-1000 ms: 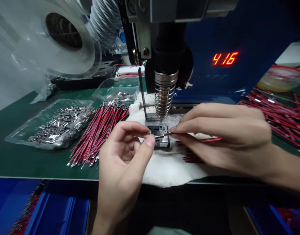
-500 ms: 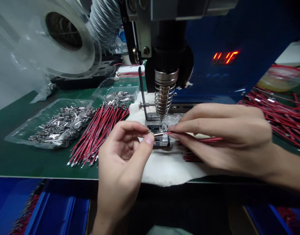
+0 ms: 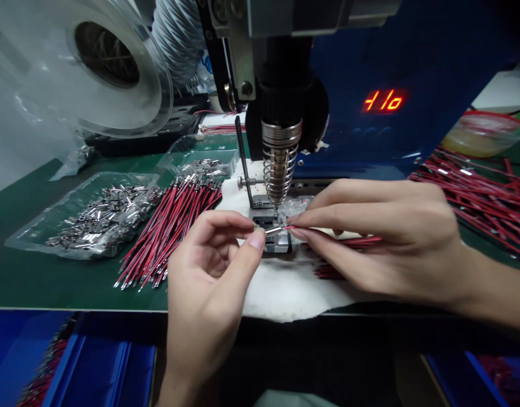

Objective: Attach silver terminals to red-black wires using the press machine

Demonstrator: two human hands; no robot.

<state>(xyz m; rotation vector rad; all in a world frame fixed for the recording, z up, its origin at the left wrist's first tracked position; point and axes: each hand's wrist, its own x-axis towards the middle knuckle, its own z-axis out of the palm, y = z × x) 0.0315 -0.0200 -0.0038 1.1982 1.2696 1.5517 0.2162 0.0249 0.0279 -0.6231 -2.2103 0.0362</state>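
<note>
Between thumb and forefinger, my left hand [image 3: 213, 271] pinches a small silvery metal connector [image 3: 273, 231]. My right hand [image 3: 378, 237] is closed on a thin red-and-black wire [image 3: 290, 227], whose end meets the connector. Both are held just in front of the soldering machine's tip, which points down below a coiled spring [image 3: 281, 152]. Under them sits a small metal fixture [image 3: 281, 243] on a white cloth [image 3: 281, 288]. More red-and-black wires [image 3: 328, 270] lie on the cloth, partly hidden beneath my right hand.
A clear plastic tray [image 3: 35, 240] of metal connectors stands at left, beside a pile of red-and-black wires [image 3: 158, 237]. Another wire pile [image 3: 489, 198] lies right of the blue machine [image 3: 357, 62] with its lit red display. A clear round fume hood [image 3: 158, 107] overhangs the back left. Blue bins [image 3: 90, 362] sit below the table.
The view has shifted slightly, so the scene sits a little further left. Both hands keep their hold on the connector and wire. The red display reads differently.
</note>
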